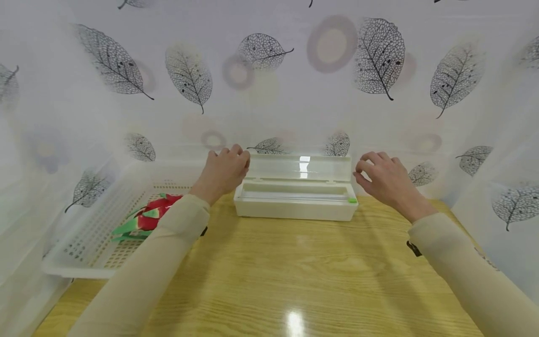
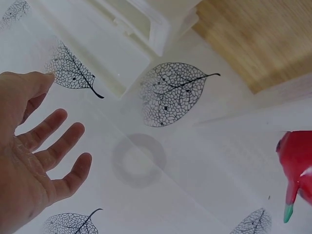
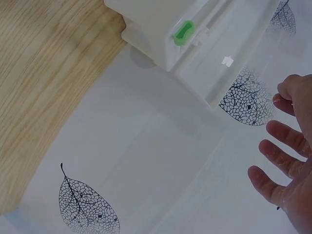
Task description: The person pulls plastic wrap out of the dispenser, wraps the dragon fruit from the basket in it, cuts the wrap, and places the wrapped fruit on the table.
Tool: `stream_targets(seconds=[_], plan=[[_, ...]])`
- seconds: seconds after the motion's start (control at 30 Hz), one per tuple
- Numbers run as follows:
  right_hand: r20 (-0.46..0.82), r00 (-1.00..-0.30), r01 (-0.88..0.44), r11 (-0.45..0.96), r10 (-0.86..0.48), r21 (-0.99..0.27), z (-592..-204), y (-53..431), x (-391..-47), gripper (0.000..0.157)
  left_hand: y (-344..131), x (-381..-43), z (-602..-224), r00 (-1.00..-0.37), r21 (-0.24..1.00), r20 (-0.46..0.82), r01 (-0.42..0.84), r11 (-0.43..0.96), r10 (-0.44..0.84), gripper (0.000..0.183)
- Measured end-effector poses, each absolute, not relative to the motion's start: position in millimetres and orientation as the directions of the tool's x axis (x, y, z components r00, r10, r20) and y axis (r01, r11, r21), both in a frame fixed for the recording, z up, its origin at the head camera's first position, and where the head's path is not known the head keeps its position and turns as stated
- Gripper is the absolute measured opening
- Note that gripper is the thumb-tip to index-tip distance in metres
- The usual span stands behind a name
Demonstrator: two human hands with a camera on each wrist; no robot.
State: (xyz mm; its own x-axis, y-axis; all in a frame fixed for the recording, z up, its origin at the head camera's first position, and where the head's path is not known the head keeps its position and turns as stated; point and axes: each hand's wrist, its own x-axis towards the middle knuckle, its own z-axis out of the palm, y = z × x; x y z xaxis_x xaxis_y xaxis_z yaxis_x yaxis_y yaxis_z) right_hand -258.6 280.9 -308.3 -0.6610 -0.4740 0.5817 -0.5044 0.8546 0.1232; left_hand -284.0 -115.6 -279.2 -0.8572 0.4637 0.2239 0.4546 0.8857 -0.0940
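Observation:
A white cling film dispenser box (image 1: pixel 294 209) stands on the table with its lid (image 1: pixel 278 167) raised at the back. Inside lies a clear, shiny roll (image 1: pixel 290 195), and a small green slider (image 1: pixel 352 200) sits at the right end. My left hand (image 1: pixel 225 171) hovers by the lid's left end, fingers loosely bent and holding nothing. Beyond the lid's right end is my right hand (image 1: pixel 383 180), likewise empty with fingers relaxed. Both wrist views show a gap between the fingers and the lid (image 3: pixel 229 53).
On the left a white perforated basket (image 1: pixel 80 270) holds red dragon fruit (image 1: pixel 156 213) with green tips. Behind the wooden table (image 1: pixel 273 267) hangs a white sheet (image 1: pixel 286 107) printed with leaves, close to the dispenser's back.

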Motion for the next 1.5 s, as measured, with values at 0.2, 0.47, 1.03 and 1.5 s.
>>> stream_targets(seconds=[0.2,0.47,1.03,1.5], plan=[[0.570,-0.681,-0.484,0.867,-0.459,0.119,-306.1,280.2,-258.2,0.005,-116.0,-284.5,-278.2,-0.859,-0.079,0.222,0.455,0.887,0.461,0.015],[0.578,-0.676,-0.481,0.868,-0.457,0.122,-304.4,280.0,-257.8,0.005,-115.9,-283.8,-276.5,-0.863,-0.077,0.223,0.448,0.891,0.453,0.015],[0.594,-0.667,-0.476,0.871,-0.450,0.126,-300.1,279.1,-256.4,0.005,-117.5,-281.7,-273.0,-0.859,-0.092,0.234,0.447,0.890,0.456,0.016],[0.598,-0.665,-0.479,0.870,-0.447,0.118,-295.3,280.0,-254.7,0.005,-118.0,-281.5,-267.3,-0.852,-0.072,0.248,0.458,0.886,0.461,0.015]])
